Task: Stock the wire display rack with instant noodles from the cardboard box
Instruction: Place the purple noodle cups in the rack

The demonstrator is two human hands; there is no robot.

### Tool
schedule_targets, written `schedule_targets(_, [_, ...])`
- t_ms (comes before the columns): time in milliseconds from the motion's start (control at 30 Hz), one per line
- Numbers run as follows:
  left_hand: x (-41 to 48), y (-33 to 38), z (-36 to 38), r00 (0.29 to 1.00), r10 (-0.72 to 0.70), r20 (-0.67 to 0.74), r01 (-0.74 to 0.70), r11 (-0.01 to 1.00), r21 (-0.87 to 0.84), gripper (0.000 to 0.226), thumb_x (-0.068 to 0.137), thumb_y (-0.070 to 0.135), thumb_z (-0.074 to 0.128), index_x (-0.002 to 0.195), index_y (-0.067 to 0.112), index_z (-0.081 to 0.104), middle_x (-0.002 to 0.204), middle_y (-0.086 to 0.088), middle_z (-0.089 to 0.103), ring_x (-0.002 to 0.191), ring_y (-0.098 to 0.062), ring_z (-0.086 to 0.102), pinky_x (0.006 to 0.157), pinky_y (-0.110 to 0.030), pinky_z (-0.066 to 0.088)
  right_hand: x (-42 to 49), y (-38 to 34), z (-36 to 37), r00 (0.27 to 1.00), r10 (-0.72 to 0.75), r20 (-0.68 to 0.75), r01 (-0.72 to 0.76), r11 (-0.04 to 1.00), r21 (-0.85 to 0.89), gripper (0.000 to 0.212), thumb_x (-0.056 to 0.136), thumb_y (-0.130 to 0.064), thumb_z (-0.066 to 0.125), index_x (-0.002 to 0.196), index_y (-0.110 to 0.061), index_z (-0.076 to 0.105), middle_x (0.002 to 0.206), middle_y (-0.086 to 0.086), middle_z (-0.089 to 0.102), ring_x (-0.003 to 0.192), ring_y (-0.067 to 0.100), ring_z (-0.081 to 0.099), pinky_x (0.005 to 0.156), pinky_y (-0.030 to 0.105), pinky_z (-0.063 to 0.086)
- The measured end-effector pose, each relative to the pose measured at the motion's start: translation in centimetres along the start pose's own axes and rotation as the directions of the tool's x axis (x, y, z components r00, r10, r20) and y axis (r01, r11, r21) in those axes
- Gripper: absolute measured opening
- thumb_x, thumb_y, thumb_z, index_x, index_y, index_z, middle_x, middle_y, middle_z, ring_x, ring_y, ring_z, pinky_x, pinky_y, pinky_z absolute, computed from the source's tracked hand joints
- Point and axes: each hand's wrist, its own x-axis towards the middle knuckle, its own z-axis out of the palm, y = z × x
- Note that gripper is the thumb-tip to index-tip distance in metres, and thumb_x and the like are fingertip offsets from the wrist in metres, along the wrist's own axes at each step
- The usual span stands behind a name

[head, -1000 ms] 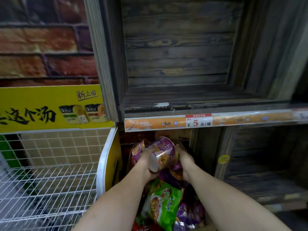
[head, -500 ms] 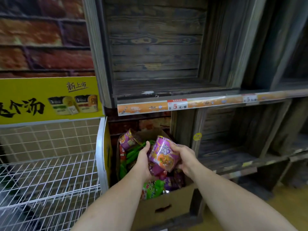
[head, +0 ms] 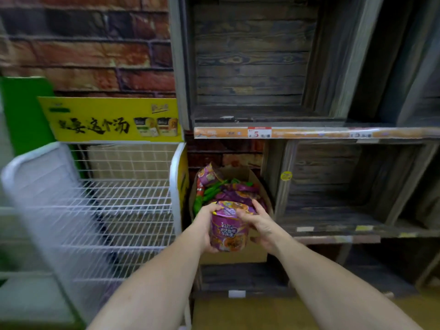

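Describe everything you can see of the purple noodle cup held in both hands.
The purple instant-noodle cup is a round tub in glossy wrap, printed with pale Chinese lettering and an orange food picture lower down. Roughly upright, crinkled lid on top, it is held in front of the brown cardboard box; the left hand curls round its left side, the right hand grips its upper right edge.

Glossy plastic noodle cup [head: 229,228], white wire rack [head: 114,210]

Cardboard box [head: 238,257] of noodle packs [head: 238,190] on low wooden shelf [head: 242,277], beside wire rack [head: 107,210]
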Motion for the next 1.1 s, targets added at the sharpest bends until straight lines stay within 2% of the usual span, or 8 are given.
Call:
schedule_targets(133, [-4.3,-2.7,-3.8,0.997,0.016,-0.081,-0.021,0.997,-0.068,0.037,0.091,0.043,0.062,0.088,0.007,0.068,0.055,-0.016,0.07,0.078,-0.032,0.062,0.071,-0.038,0.052,-2.8,2.3,5.0,0.982,0.18,0.065,-0.184,0.981,0.064,0.079,0.078,-0.079,0.062,0.131,-0.021,0.065,0.119,0.009,0.074,0.102,0.03,0.072,0.084,0.05,0.06])
schedule_targets(267, [-8.2,-5.1,-8.8,0.992,-0.021,-0.121,0.006,0.993,-0.121,0.037,0.096,0.037,0.058,0.081,0.003,0.061,0.05,-0.016,0.066,0.075,-0.032,0.056,0.069,-0.037,0.047,-6.3,4.8,10.2,0.952,0.267,0.151,-0.275,0.961,0.035,0.056,0.082,-0.06,0.068,0.12,-0.019,0.07,0.103,0.012,0.078,0.093,0.034,0.075,0.079,0.052,0.061])
schedule_targets(333, [-9.0,-5.9,-12.1,0.983,0.006,-0.186,-0.032,0.99,-0.136,0.036,0.086,0.04,0.069,0.09,0.004,0.065,0.073,-0.017,0.073,0.083,-0.034,0.061,0.084,-0.042,0.053,-7.4,5.7,12.8,0.953,0.259,0.159,-0.268,0.963,0.039,0.048,0.08,-0.045,0.073,0.118,-0.015,0.07,0.1,0.013,0.078,0.089,0.034,0.075,0.066,0.044,0.061])
schedule_targets(467, [-9.3,-6.8,-19.2,0.963,0.018,-0.269,-0.054,0.99,-0.129,0.059,0.068,0.044,0.08,0.116,0.01,0.069,0.113,-0.016,0.072,0.107,-0.04,0.064,0.094,-0.053,0.051,-8.9,6.9,18.9,0.956,0.239,0.169,-0.244,0.97,0.011,0.062,0.058,-0.039,0.081,0.115,-0.017,0.072,0.099,0.015,0.078,0.093,0.04,0.074,0.081,0.061,0.058])
schedule_targets(567, [-12.7,-6.6,-23.8,0.954,0.048,-0.295,-0.097,0.983,-0.154,0.043,0.08,0.039,0.075,0.109,0.009,0.065,0.108,-0.017,0.068,0.103,-0.039,0.062,0.099,-0.057,0.05,-10.0,7.5,24.3,0.955,0.246,0.165,-0.25,0.968,-0.001,0.049,0.068,-0.034,0.078,0.111,-0.012,0.071,0.097,0.017,0.078,0.095,0.04,0.073,0.089,0.062,0.055])
schedule_targets(700, [-15.3,-6.5,-31.5,0.948,0.082,-0.309,-0.135,0.979,-0.151,0.026,0.087,0.036,0.07,0.097,0.013,0.063,0.098,-0.015,0.064,0.093,-0.037,0.058,0.104,-0.058,0.046,-10.6,10.0,32.2,0.952,0.25,0.175,-0.259,0.965,0.03,0.079,0.037,-0.041,0.083,0.111,-0.015,0.074,0.101,0.013,0.078,0.1,0.04,0.071,0.09,0.061,0.054])
schedule_targets(833, [-17.3,-6.8,-38.8,0.939,0.058,-0.339,-0.113,0.983,-0.147,0.029,0.084,0.037,0.071,0.099,0.012,0.064,0.1,-0.014,0.064,0.093,-0.037,0.057,0.106,-0.057,0.046,-13.6,11.5,39.7,0.946,0.273,0.173,-0.283,0.958,0.038,0.048,0.063,-0.031,0.08,0.107,-0.012,0.071,0.096,0.012,0.077,0.088,0.036,0.072,0.073,0.053,0.059])
schedule_targets(1100, [-15.9,-8.7,-48.6,0.937,-0.038,-0.349,-0.045,0.972,-0.229,0.025,0.086,0.034,0.068,0.096,0.012,0.061,0.101,-0.014,0.06,0.093,-0.036,0.056,0.108,-0.056,0.044,-14.8,15.8,48.3,0.923,0.359,0.139,-0.365,0.931,0.019,0.037,0.077,-0.028,0.072,0.108,-0.009,0.072,0.093,0.014,0.078,0.083,0.033,0.072,0.062,0.039,0.057])
